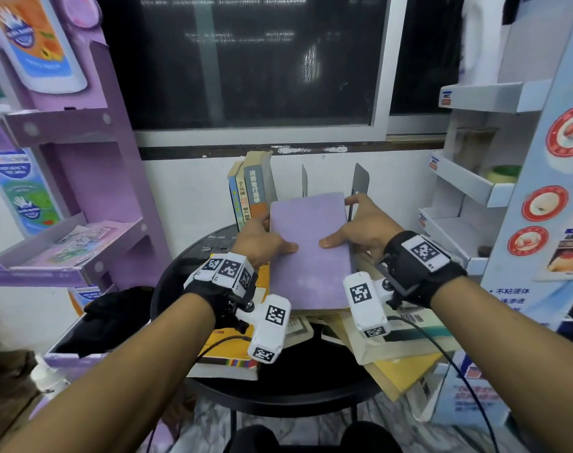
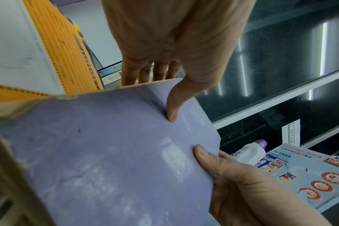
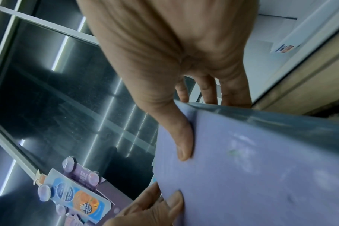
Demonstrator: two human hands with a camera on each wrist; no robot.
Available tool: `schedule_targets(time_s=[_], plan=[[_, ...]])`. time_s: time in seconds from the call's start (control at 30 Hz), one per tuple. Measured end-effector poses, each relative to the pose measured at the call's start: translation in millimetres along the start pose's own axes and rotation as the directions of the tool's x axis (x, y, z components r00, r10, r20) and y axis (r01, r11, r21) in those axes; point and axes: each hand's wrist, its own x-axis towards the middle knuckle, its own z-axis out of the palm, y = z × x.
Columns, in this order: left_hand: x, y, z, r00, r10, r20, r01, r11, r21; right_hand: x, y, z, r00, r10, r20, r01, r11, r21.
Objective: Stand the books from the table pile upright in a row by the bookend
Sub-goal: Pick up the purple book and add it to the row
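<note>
A plain purple book is held flat and tilted above the round black table, over the pile. My left hand grips its left edge, thumb on the cover and fingers underneath. My right hand grips the right edge the same way, thumb on top. Behind the book, three books stand upright at the table's back. Two grey metal bookend plates rise to their right. Loose books of the pile lie under and around the purple one, including a yellow one.
A purple cardboard display rack stands at the left. To the right is a white and blue one. A dark window fills the wall behind. A black cloth lies on a low box at the left. Cables hang from both wrists.
</note>
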Motion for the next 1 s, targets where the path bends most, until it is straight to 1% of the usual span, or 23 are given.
schedule_targets(time_s=[0.1, 0.17, 0.33, 0.53, 0.63, 0.73, 0.9, 1.0], plan=[[5, 7, 0, 0.997, 0.06, -0.054, -0.063, 0.996, -0.059, 2, -6, -2, 0.996, -0.072, -0.054, 0.072, 0.997, -0.001], [8, 10, 1, 0.993, 0.096, -0.069, -0.102, 0.991, -0.085, 1, -9, -3, 0.989, -0.125, -0.085, 0.125, 0.992, -0.001], [12, 18, -5, 0.976, 0.201, -0.086, -0.212, 0.967, -0.14, -4, -12, -3, 0.948, -0.281, -0.152, 0.275, 0.96, -0.06], [19, 28, -28, 0.947, 0.297, -0.121, -0.31, 0.944, -0.112, -3, -17, 15, 0.923, -0.343, -0.177, 0.343, 0.939, -0.028], [19, 21, -42, 0.943, 0.303, -0.136, -0.321, 0.937, -0.14, 1, -15, 30, 0.909, -0.38, -0.175, 0.379, 0.925, -0.04], [15, 10, -54, 0.943, 0.292, -0.163, -0.318, 0.933, -0.167, 3, -13, 45, 0.892, -0.428, -0.146, 0.421, 0.904, -0.076], [15, -8, -65, 0.943, 0.256, -0.211, -0.303, 0.925, -0.229, 7, -13, 65, 0.87, -0.484, -0.092, 0.465, 0.869, -0.168], [16, -11, -63, 0.943, 0.261, -0.205, -0.31, 0.913, -0.266, 9, -17, 70, 0.849, -0.526, -0.043, 0.501, 0.828, -0.251]])
